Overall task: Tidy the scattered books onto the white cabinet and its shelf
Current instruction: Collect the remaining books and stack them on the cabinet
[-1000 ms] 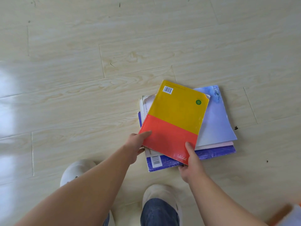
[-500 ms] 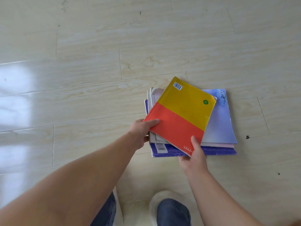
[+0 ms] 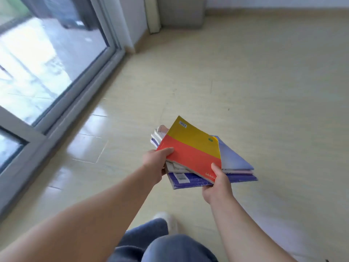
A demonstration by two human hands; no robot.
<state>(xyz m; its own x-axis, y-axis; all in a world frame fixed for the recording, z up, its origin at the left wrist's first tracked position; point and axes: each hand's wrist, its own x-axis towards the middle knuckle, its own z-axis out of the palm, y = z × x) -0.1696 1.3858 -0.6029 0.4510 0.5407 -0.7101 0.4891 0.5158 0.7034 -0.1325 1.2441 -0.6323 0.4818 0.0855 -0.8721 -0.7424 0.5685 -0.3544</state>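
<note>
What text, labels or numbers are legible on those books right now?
Nothing can be read.
Barcode sticker on the yellow-red book: digits too blurred.
Green round mark on the same cover: too small.
Print line along its red edge: too small.
Barcode label on the purple book: blurred.

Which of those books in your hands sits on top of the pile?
The yellow-and-red paperback book; the pale lilac book and the dark purple book with a barcode lie beneath it.
</note>
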